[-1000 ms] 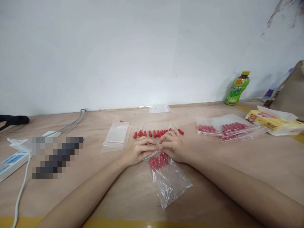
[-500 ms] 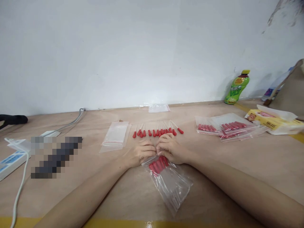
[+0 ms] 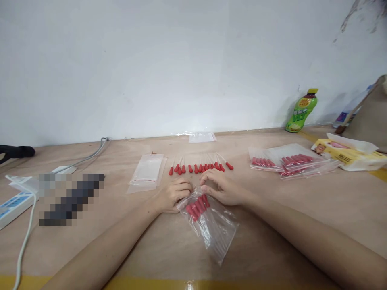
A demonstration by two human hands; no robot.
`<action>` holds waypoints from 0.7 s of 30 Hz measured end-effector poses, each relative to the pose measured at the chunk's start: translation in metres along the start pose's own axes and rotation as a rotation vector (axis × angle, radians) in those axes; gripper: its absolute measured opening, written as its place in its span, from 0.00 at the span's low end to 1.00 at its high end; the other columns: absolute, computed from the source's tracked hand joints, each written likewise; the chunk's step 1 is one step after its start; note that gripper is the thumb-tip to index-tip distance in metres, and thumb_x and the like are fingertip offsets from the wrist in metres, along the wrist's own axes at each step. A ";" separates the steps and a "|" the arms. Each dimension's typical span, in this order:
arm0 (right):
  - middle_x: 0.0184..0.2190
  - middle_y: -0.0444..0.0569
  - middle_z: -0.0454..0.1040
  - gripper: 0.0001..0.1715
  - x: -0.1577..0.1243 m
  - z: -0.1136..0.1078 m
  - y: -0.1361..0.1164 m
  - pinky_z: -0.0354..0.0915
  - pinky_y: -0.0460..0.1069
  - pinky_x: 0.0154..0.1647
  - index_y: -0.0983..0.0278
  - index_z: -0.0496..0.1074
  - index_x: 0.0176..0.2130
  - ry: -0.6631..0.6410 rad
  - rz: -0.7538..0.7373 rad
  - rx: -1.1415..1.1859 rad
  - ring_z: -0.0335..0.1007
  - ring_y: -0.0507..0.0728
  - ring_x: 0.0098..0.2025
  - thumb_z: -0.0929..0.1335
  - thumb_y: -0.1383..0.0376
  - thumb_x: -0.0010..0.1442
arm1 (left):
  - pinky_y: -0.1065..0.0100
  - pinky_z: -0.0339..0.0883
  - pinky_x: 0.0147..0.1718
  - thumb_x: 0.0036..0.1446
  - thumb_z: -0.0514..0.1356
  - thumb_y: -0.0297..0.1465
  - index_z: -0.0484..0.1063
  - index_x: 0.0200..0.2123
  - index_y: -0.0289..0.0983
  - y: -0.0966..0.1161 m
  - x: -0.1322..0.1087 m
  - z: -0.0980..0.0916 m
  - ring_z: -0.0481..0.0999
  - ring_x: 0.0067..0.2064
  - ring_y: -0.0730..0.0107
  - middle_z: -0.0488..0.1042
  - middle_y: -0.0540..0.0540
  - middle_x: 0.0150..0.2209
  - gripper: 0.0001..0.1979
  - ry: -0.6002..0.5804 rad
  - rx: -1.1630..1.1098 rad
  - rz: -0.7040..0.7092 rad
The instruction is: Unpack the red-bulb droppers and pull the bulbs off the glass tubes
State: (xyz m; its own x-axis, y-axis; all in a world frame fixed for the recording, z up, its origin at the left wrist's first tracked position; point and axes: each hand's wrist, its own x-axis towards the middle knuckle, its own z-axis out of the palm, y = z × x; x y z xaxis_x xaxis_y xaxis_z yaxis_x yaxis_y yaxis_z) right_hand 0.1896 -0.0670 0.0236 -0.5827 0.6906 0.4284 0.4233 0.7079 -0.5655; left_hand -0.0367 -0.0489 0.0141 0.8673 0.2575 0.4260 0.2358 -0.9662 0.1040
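Observation:
A clear zip bag (image 3: 211,227) holding several red-capped glass droppers lies on the brown table (image 3: 272,225) in front of me. My left hand (image 3: 171,195) is curled, its fingertips pinching the bag's top left corner. My right hand (image 3: 222,187) pinches the bag's top edge from the right. Just beyond my hands lies a loose row of red-capped droppers (image 3: 199,167). A stack of empty zip bags (image 3: 146,173) rests to the left of that row.
Filled bags of droppers (image 3: 287,163) lie at the right, with a yellow tissue pack (image 3: 350,155) and a green bottle (image 3: 300,112) beyond them. A white power strip (image 3: 13,203) and cable (image 3: 27,237) lie at the left. Another clear bag (image 3: 202,137) lies near the wall.
The bag has turned a little and slid towards me. My hands have drawn apart slightly along its top edge, and the caps inside have shifted left.

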 end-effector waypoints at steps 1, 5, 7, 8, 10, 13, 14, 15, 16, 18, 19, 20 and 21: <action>0.35 0.46 0.69 0.07 -0.002 0.000 -0.004 0.57 0.50 0.42 0.63 0.66 0.34 0.036 0.014 -0.043 0.62 0.52 0.38 0.63 0.61 0.58 | 0.62 0.66 0.39 0.56 0.52 0.31 0.69 0.30 0.35 0.000 -0.001 0.000 0.69 0.40 0.63 0.72 0.40 0.34 0.09 0.007 0.004 -0.006; 0.28 0.44 0.69 0.14 -0.020 -0.002 -0.016 0.55 0.49 0.37 0.63 0.68 0.31 0.000 0.046 -0.214 0.62 0.52 0.32 0.66 0.54 0.53 | 0.63 0.67 0.40 0.54 0.51 0.29 0.68 0.27 0.35 0.002 -0.005 0.005 0.71 0.41 0.63 0.73 0.40 0.34 0.08 0.047 0.031 -0.037; 0.29 0.45 0.70 0.19 -0.033 -0.004 -0.017 0.53 0.50 0.37 0.62 0.69 0.33 -0.066 0.055 -0.293 0.63 0.53 0.32 0.67 0.50 0.50 | 0.65 0.68 0.41 0.53 0.51 0.26 0.69 0.28 0.35 0.004 -0.006 0.008 0.72 0.42 0.63 0.73 0.40 0.36 0.07 0.068 0.054 -0.052; 0.31 0.45 0.70 0.21 -0.040 -0.006 -0.016 0.53 0.51 0.37 0.61 0.70 0.35 -0.093 0.060 -0.321 0.63 0.54 0.33 0.67 0.49 0.49 | 0.65 0.68 0.43 0.52 0.51 0.25 0.69 0.29 0.34 0.005 -0.006 0.010 0.72 0.43 0.64 0.74 0.39 0.38 0.07 0.078 0.061 -0.067; 0.33 0.46 0.70 0.22 -0.050 -0.009 -0.013 0.52 0.51 0.37 0.60 0.70 0.39 -0.122 0.070 -0.363 0.63 0.55 0.35 0.66 0.48 0.51 | 0.67 0.68 0.43 0.52 0.52 0.25 0.70 0.31 0.34 0.006 -0.007 0.013 0.73 0.43 0.65 0.74 0.39 0.39 0.07 0.098 0.052 -0.104; 0.35 0.47 0.70 0.19 -0.058 -0.013 -0.007 0.52 0.51 0.38 0.59 0.70 0.42 -0.109 0.067 -0.424 0.64 0.55 0.37 0.64 0.51 0.55 | 0.66 0.67 0.45 0.52 0.51 0.24 0.71 0.36 0.34 0.005 -0.009 0.013 0.73 0.45 0.66 0.74 0.40 0.42 0.11 0.108 -0.036 -0.131; 0.36 0.47 0.70 0.18 -0.059 -0.014 -0.005 0.52 0.51 0.38 0.58 0.70 0.43 -0.094 0.057 -0.442 0.64 0.55 0.38 0.64 0.52 0.55 | 0.64 0.66 0.47 0.52 0.51 0.23 0.71 0.39 0.34 0.005 -0.009 0.011 0.72 0.45 0.66 0.74 0.40 0.42 0.13 0.098 -0.079 -0.132; 0.36 0.47 0.70 0.17 -0.059 -0.014 -0.003 0.52 0.51 0.39 0.58 0.70 0.43 -0.079 0.045 -0.459 0.64 0.55 0.38 0.64 0.54 0.56 | 0.62 0.64 0.49 0.52 0.50 0.23 0.71 0.40 0.35 0.006 -0.009 0.008 0.72 0.46 0.66 0.74 0.41 0.42 0.15 0.085 -0.126 -0.140; 0.37 0.47 0.70 0.16 -0.059 -0.014 -0.002 0.52 0.51 0.39 0.57 0.70 0.43 -0.064 0.033 -0.475 0.64 0.54 0.39 0.63 0.55 0.57 | 0.60 0.62 0.51 0.52 0.50 0.22 0.72 0.40 0.35 0.007 -0.008 0.006 0.72 0.46 0.66 0.74 0.42 0.42 0.16 0.066 -0.181 -0.164; 0.37 0.48 0.71 0.14 -0.058 -0.012 0.001 0.51 0.51 0.38 0.57 0.71 0.43 -0.044 0.016 -0.510 0.64 0.54 0.38 0.62 0.58 0.59 | 0.60 0.64 0.49 0.53 0.49 0.21 0.73 0.39 0.35 0.011 -0.004 0.000 0.73 0.44 0.67 0.75 0.43 0.41 0.16 0.026 -0.307 -0.268; 0.37 0.48 0.71 0.13 -0.058 -0.011 0.002 0.50 0.51 0.38 0.58 0.71 0.42 -0.034 0.012 -0.526 0.64 0.54 0.38 0.62 0.59 0.59 | 0.62 0.66 0.47 0.53 0.48 0.21 0.74 0.38 0.35 0.013 -0.002 -0.001 0.74 0.43 0.68 0.75 0.43 0.40 0.16 0.019 -0.367 -0.332; 0.37 0.48 0.71 0.13 -0.058 -0.009 0.003 0.50 0.51 0.38 0.58 0.71 0.42 -0.023 0.011 -0.537 0.64 0.54 0.38 0.61 0.60 0.60 | 0.64 0.67 0.44 0.53 0.49 0.22 0.74 0.37 0.35 0.015 0.001 -0.002 0.74 0.42 0.68 0.75 0.43 0.39 0.15 0.023 -0.416 -0.398; 0.37 0.48 0.71 0.13 -0.058 -0.008 0.004 0.50 0.51 0.37 0.59 0.70 0.42 -0.013 0.012 -0.540 0.64 0.54 0.38 0.61 0.61 0.60 | 0.66 0.68 0.42 0.54 0.50 0.22 0.75 0.36 0.35 0.017 0.003 -0.002 0.74 0.41 0.68 0.75 0.44 0.39 0.14 0.036 -0.455 -0.455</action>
State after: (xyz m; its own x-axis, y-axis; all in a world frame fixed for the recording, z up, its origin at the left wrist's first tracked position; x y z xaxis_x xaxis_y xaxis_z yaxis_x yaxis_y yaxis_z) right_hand 0.2303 -0.1033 0.0021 -0.5827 0.6994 0.4138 0.7242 0.6780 -0.1261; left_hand -0.0310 -0.0647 0.0190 0.7074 0.6497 0.2784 0.3606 -0.6704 0.6485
